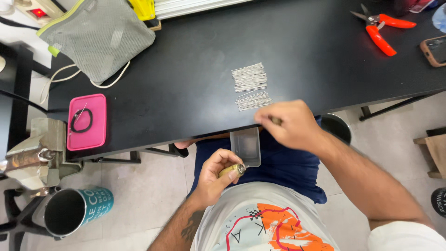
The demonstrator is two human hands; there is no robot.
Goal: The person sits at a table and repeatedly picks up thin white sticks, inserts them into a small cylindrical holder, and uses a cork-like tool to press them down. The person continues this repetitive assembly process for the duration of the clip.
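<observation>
My left hand (214,175) is closed around a small brass-coloured tool (231,170) with a metal tip, held over my lap just below a small clear plastic tray (246,146) at the black table's near edge. At that edge, right of the tray, my right hand (289,123) pinches something small and brownish; what it is I cannot tell. Two bundles of thin silver wire pieces (251,86) lie on the black table (186,69) just beyond my right hand.
A pink case (87,122) with a black loop on it lies at the table's left. A grey mesh pouch (100,32) sits far left, red-handled cutters (381,30) and a phone (434,50) far right. A metal vise (37,155) and teal cup (76,209) stand at left.
</observation>
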